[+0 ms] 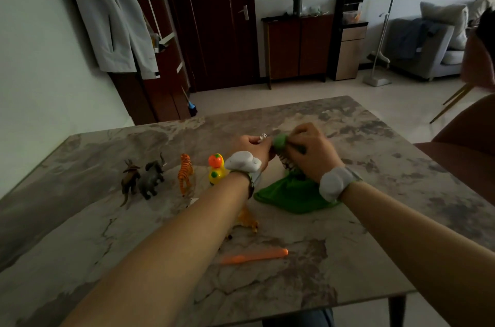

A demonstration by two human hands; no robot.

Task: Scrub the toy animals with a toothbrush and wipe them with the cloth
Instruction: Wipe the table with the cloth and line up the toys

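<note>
I hold the striped toy animal point(288, 163) above the surface point(375, 219), left grip point(251, 147) pinching one end to steady it, right grip point(310, 152) clamped on the green cloth point(292, 194) bunched over it for wiping; the toothbrush point(254, 257) lies idle nearby.

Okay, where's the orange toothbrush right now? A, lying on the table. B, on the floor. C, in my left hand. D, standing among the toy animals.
A: the toothbrush lies flat on the table, nearer you than the cloth.
</note>
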